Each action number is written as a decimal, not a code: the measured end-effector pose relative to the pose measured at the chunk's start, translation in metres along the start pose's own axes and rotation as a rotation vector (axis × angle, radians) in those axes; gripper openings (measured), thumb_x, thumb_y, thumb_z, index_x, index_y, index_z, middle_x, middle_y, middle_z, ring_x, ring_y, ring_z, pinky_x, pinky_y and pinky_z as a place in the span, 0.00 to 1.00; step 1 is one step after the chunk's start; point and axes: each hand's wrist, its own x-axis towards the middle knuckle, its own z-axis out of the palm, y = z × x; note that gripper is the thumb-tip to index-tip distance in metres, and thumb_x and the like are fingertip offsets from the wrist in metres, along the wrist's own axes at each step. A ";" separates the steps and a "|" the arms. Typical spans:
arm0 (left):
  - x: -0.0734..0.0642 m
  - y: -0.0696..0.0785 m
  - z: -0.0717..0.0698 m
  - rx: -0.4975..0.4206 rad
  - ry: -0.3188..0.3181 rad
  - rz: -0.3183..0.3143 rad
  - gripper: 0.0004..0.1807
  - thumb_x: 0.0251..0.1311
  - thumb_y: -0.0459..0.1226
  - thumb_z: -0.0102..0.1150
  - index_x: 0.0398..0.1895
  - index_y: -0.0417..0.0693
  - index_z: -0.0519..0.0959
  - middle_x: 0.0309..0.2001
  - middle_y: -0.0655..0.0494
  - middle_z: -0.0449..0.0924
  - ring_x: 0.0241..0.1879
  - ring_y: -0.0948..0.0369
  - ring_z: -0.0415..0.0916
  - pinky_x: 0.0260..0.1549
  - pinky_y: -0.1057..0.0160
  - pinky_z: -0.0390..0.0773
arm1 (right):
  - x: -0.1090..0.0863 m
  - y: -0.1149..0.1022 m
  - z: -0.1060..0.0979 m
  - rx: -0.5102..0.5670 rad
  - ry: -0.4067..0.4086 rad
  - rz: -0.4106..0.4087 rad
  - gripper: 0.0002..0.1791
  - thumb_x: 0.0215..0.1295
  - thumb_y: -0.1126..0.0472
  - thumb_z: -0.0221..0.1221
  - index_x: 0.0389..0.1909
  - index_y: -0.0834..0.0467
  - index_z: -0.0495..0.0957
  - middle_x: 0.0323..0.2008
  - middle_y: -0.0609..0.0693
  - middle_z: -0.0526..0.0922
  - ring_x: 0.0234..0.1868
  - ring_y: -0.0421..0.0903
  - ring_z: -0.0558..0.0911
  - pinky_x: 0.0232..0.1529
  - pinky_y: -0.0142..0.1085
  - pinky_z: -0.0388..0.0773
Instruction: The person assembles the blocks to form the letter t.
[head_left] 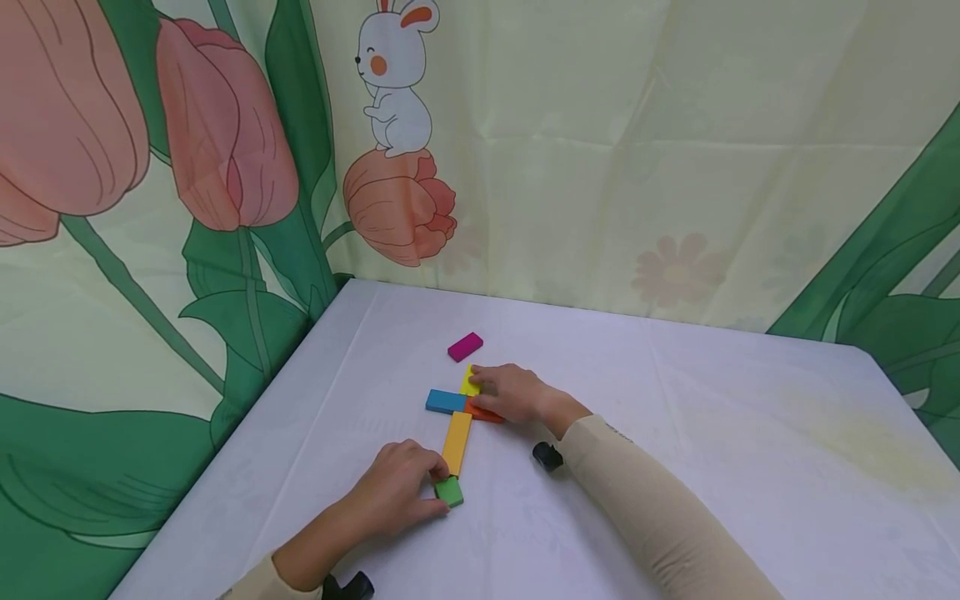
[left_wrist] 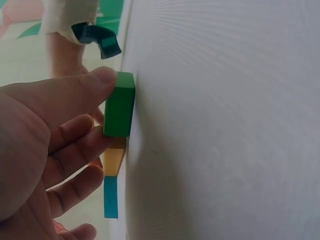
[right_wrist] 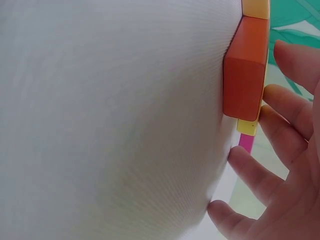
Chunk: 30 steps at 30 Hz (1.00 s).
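In the head view, my left hand [head_left: 401, 487] pinches a green block [head_left: 450, 492] between thumb and finger at the near end of a row of flat blocks. The green block [left_wrist: 119, 112] touches or nearly touches an amber block [head_left: 457, 443]. Beyond the amber one, a blue block [head_left: 446, 401] and an orange-red block [right_wrist: 244, 87] lie end to end crosswise. A yellow block [head_left: 468, 382] extends away from them. My right hand [head_left: 513, 393] is over the orange-red and yellow blocks; its fingers are spread, with fingertips at the yellow block's edge.
A magenta block [head_left: 466, 347] lies apart, past the yellow one. White cloth covers the table [head_left: 720, 467]. A printed curtain [head_left: 562, 167] hangs along the table's back and left side. Black wrist devices [head_left: 547, 456] sit at both sleeves.
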 end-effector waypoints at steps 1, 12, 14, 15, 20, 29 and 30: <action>0.000 0.000 0.000 -0.002 -0.004 -0.002 0.18 0.47 0.48 0.79 0.39 0.55 0.83 0.32 0.71 0.76 0.41 0.63 0.68 0.54 0.47 0.71 | 0.000 0.000 0.000 0.003 0.000 0.002 0.27 0.73 0.49 0.58 0.70 0.52 0.72 0.73 0.47 0.66 0.73 0.53 0.63 0.67 0.50 0.67; 0.001 0.000 -0.007 -0.043 0.004 -0.033 0.19 0.48 0.48 0.79 0.41 0.56 0.82 0.35 0.70 0.76 0.43 0.62 0.70 0.47 0.53 0.76 | -0.001 -0.002 -0.001 0.006 -0.006 0.012 0.25 0.74 0.54 0.53 0.70 0.51 0.72 0.73 0.46 0.65 0.73 0.54 0.62 0.68 0.51 0.65; 0.002 -0.002 -0.010 -0.037 0.030 -0.030 0.19 0.49 0.48 0.78 0.42 0.55 0.82 0.36 0.69 0.76 0.43 0.63 0.70 0.45 0.56 0.78 | -0.001 -0.001 -0.001 0.006 -0.004 0.013 0.25 0.74 0.53 0.54 0.70 0.51 0.72 0.73 0.46 0.65 0.73 0.53 0.62 0.68 0.51 0.66; 0.004 -0.003 -0.011 -0.031 0.047 -0.024 0.20 0.49 0.48 0.78 0.43 0.55 0.82 0.37 0.69 0.77 0.44 0.63 0.71 0.44 0.57 0.79 | -0.001 -0.001 -0.001 0.006 -0.004 0.014 0.25 0.73 0.52 0.55 0.70 0.51 0.72 0.73 0.46 0.65 0.73 0.53 0.63 0.67 0.51 0.66; 0.008 -0.007 -0.019 -0.041 0.108 -0.005 0.23 0.50 0.46 0.78 0.47 0.51 0.82 0.42 0.62 0.79 0.48 0.59 0.72 0.47 0.54 0.79 | -0.001 -0.001 0.000 0.012 -0.004 0.013 0.27 0.72 0.50 0.58 0.70 0.51 0.72 0.73 0.46 0.65 0.72 0.53 0.63 0.66 0.51 0.68; 0.028 -0.013 -0.026 -0.033 0.154 -0.055 0.29 0.51 0.45 0.78 0.57 0.50 0.80 0.54 0.54 0.78 0.57 0.54 0.72 0.50 0.53 0.81 | -0.001 0.000 -0.001 -0.003 -0.003 -0.001 0.27 0.71 0.50 0.58 0.69 0.52 0.73 0.73 0.46 0.65 0.72 0.53 0.64 0.66 0.51 0.68; 0.031 -0.014 -0.027 -0.025 0.160 -0.055 0.30 0.51 0.46 0.77 0.58 0.50 0.80 0.54 0.53 0.77 0.57 0.53 0.72 0.51 0.52 0.81 | -0.001 0.000 -0.001 -0.002 -0.003 -0.001 0.27 0.71 0.50 0.58 0.69 0.52 0.73 0.73 0.46 0.65 0.72 0.53 0.64 0.66 0.51 0.68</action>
